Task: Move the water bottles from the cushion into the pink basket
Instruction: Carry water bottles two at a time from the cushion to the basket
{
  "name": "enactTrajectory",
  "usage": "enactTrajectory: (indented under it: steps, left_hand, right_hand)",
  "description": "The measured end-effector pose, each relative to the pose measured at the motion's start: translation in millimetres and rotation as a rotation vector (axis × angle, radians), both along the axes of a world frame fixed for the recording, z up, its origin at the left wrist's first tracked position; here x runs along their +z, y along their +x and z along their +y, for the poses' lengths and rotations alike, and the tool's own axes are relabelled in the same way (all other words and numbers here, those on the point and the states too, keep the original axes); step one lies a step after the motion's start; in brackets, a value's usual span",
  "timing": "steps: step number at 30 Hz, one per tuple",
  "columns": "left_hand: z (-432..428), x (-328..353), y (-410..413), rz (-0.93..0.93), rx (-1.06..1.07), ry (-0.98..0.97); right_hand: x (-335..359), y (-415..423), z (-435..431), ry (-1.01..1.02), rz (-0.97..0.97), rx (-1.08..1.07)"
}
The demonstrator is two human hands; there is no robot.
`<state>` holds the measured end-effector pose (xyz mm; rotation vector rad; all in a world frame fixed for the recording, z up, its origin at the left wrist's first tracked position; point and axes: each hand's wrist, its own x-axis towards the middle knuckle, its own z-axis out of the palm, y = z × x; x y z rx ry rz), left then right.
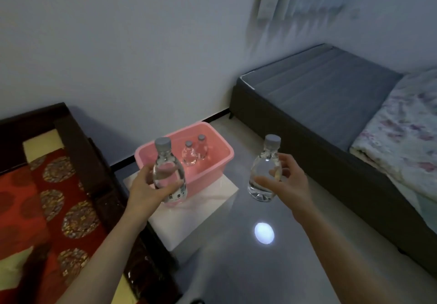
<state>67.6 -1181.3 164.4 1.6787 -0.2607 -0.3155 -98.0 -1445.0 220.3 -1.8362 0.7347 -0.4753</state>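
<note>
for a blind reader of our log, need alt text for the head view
The left hand holds one clear water bottle upright and the right hand a second bottle, near a pink basket on the floor where two capped bottles stand. A red patterned cushion lies left, a grey bed right.

Dim, soft, glare on floor (pixel 236 268)

Glossy grey floor (pixel 236 270), white slab (pixel 189 223) lies on it, pink basket (pixel 209 172) stands on the slab, dark bed frame (pixel 331 180) stands at right.
</note>
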Motion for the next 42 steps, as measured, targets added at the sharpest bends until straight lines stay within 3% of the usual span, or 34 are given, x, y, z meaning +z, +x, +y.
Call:
enactTrajectory:
  steps: [21, 29, 36, 42]
  left_hand:
    - [-94, -68, 141, 0.092, 0.342, 0.14]
    - [-103, -114, 155, 0.194, 0.429, 0.175]
    - [-121, -173, 185, 0.252, 0.447, 0.23]
    - [-133, -227, 213, 0.263, 0.444, 0.281]
  right_hand:
    - [-71, 256, -105, 0.041, 0.135, 0.363]
    - [-154, 306, -100, 0.101, 0.263, 0.377]
    - [-231, 332, -84, 0.072, 0.483, 0.346]
    - [-275, 352, -69, 0.027, 0.452, 0.269]
